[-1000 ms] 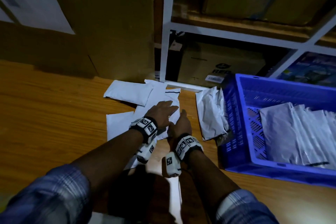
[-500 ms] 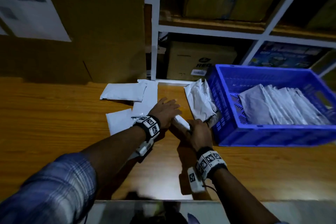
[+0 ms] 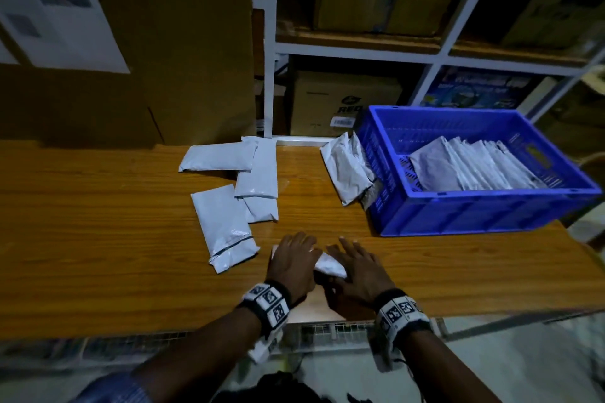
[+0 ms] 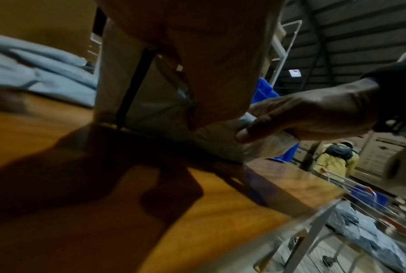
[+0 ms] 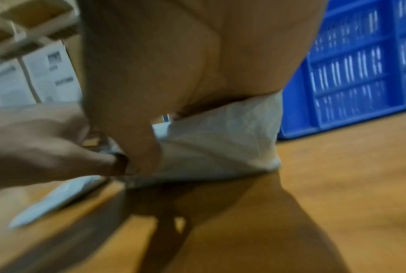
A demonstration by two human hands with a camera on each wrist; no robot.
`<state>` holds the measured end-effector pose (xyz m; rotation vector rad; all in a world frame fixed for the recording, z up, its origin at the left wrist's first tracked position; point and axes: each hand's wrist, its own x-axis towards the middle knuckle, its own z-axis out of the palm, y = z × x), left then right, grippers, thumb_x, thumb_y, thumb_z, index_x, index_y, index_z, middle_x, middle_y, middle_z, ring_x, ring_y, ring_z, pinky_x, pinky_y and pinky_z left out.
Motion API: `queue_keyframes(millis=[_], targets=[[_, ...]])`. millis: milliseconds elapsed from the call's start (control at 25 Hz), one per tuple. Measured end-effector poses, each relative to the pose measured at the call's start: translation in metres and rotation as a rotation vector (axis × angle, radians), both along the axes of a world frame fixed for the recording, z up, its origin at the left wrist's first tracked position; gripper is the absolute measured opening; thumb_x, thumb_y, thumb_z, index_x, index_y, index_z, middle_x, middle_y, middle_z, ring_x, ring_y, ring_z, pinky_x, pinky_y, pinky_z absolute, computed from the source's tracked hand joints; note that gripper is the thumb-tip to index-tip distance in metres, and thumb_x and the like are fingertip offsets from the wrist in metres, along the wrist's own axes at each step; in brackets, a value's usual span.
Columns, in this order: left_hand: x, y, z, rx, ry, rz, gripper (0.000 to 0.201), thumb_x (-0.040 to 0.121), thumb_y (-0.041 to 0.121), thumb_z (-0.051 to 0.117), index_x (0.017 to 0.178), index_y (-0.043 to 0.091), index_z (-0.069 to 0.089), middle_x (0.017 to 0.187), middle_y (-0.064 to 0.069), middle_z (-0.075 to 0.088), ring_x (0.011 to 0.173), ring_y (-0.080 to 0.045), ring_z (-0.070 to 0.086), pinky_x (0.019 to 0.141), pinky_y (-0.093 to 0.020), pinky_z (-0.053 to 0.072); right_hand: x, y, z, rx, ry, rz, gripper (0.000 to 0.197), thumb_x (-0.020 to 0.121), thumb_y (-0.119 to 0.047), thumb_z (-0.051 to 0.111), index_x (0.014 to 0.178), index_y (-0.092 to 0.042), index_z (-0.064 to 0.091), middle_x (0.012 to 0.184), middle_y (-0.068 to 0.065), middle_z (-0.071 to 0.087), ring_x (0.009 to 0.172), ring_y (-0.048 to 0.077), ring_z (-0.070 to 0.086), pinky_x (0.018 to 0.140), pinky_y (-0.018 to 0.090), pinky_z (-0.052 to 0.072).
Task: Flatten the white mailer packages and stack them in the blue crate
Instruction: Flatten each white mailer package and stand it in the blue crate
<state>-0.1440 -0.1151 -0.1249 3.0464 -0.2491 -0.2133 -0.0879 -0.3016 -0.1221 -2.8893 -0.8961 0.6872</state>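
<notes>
A white mailer (image 3: 329, 267) lies near the table's front edge, mostly hidden under my two hands. My left hand (image 3: 294, 257) presses on its left part with straight, spread fingers. My right hand (image 3: 355, 260) covers its right part; in the left wrist view its thumb (image 4: 242, 134) and forefinger pinch the mailer's edge (image 4: 249, 119). The blue crate (image 3: 474, 216) stands at the right and holds several flattened mailers (image 3: 458, 167). In the right wrist view the mailer (image 5: 220, 140) shows below my palm, with the crate (image 5: 360, 73) behind it.
Several loose mailers (image 3: 222, 222) lie on the wooden table (image 3: 98, 239) left of centre. A crumpled one (image 3: 347, 170) leans on the crate's left wall. Cardboard boxes (image 3: 163, 42) and a white shelf frame (image 3: 270, 75) stand behind. A person in yellow (image 4: 335, 160) is far off.
Both hands have drawn the mailer from the pile back toward the table's front edge. The right hand, which gripped its end, now lies over it.
</notes>
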Motion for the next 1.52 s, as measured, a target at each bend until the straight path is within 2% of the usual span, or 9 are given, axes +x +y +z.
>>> queue_keyframes(millis=[120,240,360,640,760,840,1080,1280,1520], targets=[[-0.026,-0.01,-0.036,-0.192,0.086,0.145,0.084,0.085,0.043,0.051,0.159,0.034,0.013,0.167,0.007,-0.001,0.155,-0.023,-0.003,0.124,-0.046,-0.003,-0.018,-0.008,-0.025,0.036,0.076,-0.029,0.08,0.087,-0.079,0.023,0.154,-0.043,-0.003,0.163,-0.011,-0.008,0.151,0.021,-0.008,0.12,0.048,0.002],[-0.04,-0.014,-0.059,-0.235,0.0,0.161,0.071,0.095,0.06,0.032,0.159,0.034,0.019,0.166,0.007,0.008,0.155,-0.022,0.007,0.123,-0.051,0.004,-0.042,-0.012,-0.044,0.15,-0.036,-0.05,0.061,0.097,-0.065,0.006,0.153,-0.044,-0.009,0.161,-0.013,-0.016,0.149,0.018,-0.018,0.12,0.044,-0.009],[-0.04,-0.016,-0.061,-0.168,-0.066,0.174,0.062,0.102,0.06,0.013,0.159,0.035,0.017,0.167,0.005,0.008,0.155,-0.021,0.006,0.123,-0.048,0.0,-0.048,-0.011,-0.051,0.182,-0.128,-0.085,0.055,0.102,-0.052,0.007,0.153,-0.043,-0.007,0.163,-0.009,-0.011,0.149,0.019,-0.018,0.12,0.047,-0.008],[-0.039,-0.02,-0.077,-0.175,-0.006,0.223,0.057,0.105,0.05,0.016,0.16,0.034,0.014,0.167,0.007,0.003,0.155,-0.019,0.002,0.122,-0.046,-0.003,-0.045,-0.008,-0.054,0.235,-0.168,-0.1,0.055,0.102,-0.051,0.018,0.154,-0.045,-0.001,0.163,-0.008,-0.009,0.151,0.022,-0.011,0.119,0.049,-0.007],[-0.038,-0.021,-0.08,-0.195,-0.024,0.25,0.057,0.104,0.049,0.016,0.159,0.039,0.003,0.166,0.011,-0.008,0.154,-0.016,-0.01,0.122,-0.043,-0.008,-0.05,0.0,-0.047,0.235,-0.177,-0.181,0.053,0.103,-0.051,0.014,0.154,-0.045,-0.002,0.161,-0.007,-0.021,0.148,0.024,-0.022,0.117,0.051,-0.014],[-0.041,-0.026,-0.082,-0.211,-0.04,0.283,0.058,0.104,0.05,0.015,0.158,0.042,-0.003,0.166,0.012,-0.009,0.154,-0.014,-0.011,0.122,-0.044,-0.007,-0.055,0.002,-0.046,0.233,-0.214,-0.244,0.054,0.103,-0.049,0.014,0.154,-0.043,-0.003,0.162,-0.004,-0.022,0.147,0.024,-0.025,0.118,0.054,-0.01],[-0.048,-0.033,-0.086,-0.196,-0.091,0.335,0.06,0.106,0.047,0.026,0.16,0.033,0.005,0.168,0.006,0.002,0.155,-0.017,-0.003,0.122,-0.049,0.006,-0.054,-0.001,-0.06,0.232,-0.175,-0.227,0.055,0.102,-0.048,0.014,0.154,-0.043,-0.002,0.164,-0.004,-0.01,0.15,0.021,-0.015,0.12,0.053,0.001],[-0.044,-0.034,-0.083,-0.239,-0.087,0.322,0.059,0.105,0.048,0.029,0.16,0.032,0.014,0.168,0.004,0.009,0.155,-0.019,0.006,0.121,-0.049,0.006,-0.048,-0.001,-0.06,0.197,-0.127,-0.211,0.056,0.101,-0.049,0.011,0.154,-0.043,-0.002,0.163,-0.006,-0.013,0.15,0.019,-0.017,0.119,0.048,-0.007],[-0.039,-0.027,-0.078,-0.179,-0.093,0.329,0.06,0.104,0.058,0.01,0.159,0.037,0.006,0.166,0.007,-0.004,0.155,-0.019,-0.001,0.122,-0.043,-0.005,-0.044,-0.004,-0.053,0.187,-0.037,-0.177,0.054,0.102,-0.049,0.009,0.153,-0.043,-0.007,0.161,-0.009,-0.021,0.148,0.017,-0.023,0.116,0.046,-0.015]])
